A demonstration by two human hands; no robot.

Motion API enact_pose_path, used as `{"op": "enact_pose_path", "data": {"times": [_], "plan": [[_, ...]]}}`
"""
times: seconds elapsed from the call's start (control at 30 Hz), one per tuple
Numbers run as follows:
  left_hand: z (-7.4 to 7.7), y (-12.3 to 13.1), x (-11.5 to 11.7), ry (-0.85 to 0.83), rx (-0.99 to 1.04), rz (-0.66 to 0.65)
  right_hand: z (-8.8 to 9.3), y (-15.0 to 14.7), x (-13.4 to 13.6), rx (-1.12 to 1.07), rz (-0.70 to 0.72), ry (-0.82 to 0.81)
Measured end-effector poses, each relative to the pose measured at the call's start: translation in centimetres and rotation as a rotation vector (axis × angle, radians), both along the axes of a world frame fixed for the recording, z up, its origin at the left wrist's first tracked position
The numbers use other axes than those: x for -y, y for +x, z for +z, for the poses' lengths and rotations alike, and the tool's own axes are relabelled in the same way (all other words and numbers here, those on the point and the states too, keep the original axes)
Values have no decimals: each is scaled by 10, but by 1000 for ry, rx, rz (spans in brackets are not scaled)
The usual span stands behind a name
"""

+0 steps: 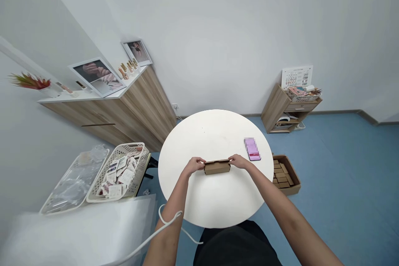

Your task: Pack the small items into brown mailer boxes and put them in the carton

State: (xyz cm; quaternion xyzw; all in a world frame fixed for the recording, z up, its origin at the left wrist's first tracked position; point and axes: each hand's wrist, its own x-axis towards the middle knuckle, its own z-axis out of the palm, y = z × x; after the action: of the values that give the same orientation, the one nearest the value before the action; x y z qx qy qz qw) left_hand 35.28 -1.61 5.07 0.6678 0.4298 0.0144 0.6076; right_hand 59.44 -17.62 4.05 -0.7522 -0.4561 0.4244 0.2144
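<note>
A small brown cardboard box (217,168) lies lengthwise across the middle of the round white table (215,203). Its lid flap stands slightly raised along the far edge. My left hand (195,165) grips the box's left end, fingers closed at the lid's corner. At the opposite end, my right hand (238,161) pinches the right corner of the lid. What is inside the box does not show. To the right of my right hand lies a phone (252,149) with a pink-purple screen, partly pixelated.
On the floor at right, a carton (295,190) holds several small brown boxes. White baskets (90,199) with cards and plastic bags stand at left. A white cable (149,239) crosses near my left forearm. Behind are a wooden cabinet (152,112) and a small shelf unit (274,106).
</note>
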Motion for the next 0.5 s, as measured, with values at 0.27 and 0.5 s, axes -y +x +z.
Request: {"op": "enact_pose_path", "data": {"times": [0.27,0.5], "plan": [[-42,-22,48,548,100,47,-33,-34,34,210,-64,170],[-67,-38,74,815,19,-122,-60,-53,53,442,61,436]]}}
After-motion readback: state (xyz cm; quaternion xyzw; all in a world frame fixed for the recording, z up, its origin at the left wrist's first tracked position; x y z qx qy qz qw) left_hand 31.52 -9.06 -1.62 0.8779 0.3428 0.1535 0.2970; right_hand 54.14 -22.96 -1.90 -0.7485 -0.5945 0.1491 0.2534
